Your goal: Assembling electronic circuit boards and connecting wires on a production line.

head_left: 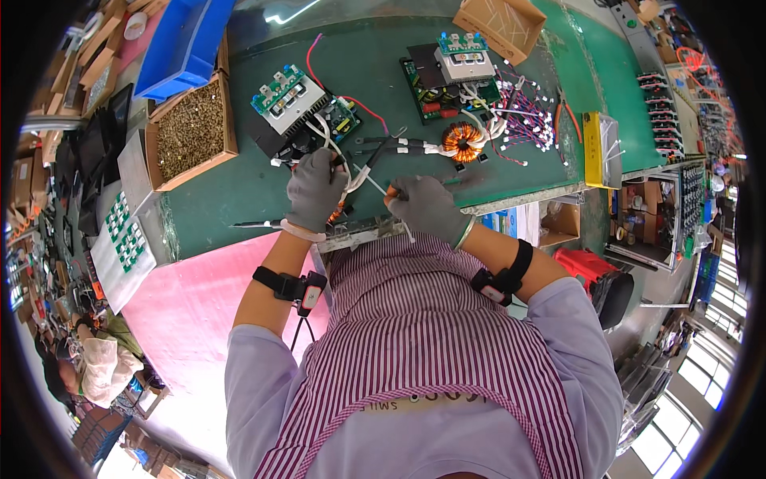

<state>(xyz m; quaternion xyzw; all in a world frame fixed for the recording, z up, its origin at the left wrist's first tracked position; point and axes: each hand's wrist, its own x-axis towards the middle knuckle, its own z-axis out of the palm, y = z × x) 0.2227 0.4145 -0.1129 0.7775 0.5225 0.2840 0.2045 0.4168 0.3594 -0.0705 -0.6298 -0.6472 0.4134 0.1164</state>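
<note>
Ok, L hand point(313, 190) is closed in a pinch at the white leads point(352, 183), just below the L-side board unit point(294, 110) on the green bench point(215, 214). R hand point(427, 207) is closed too, fingertips gripping a thin white strip point(376, 184), looks like a cable tie, running up-left to the leads. White tail hangs below R hand, prob same piece. Can't tell if the strip goes fully round the bundle, too small + partly blocked. Copper coil point(336, 214) peeks out by L hand nr the front edge.

Step in hand, my read: bundling leads w/ the tie. Next move prob calls for L keeping the bundle steady while R pulls snug, w/o dragging the board or biting insulation.

FYI 2nd board unit point(459, 73) sits farther R w/ its own coil point(463, 141), no hand on it.
</note>
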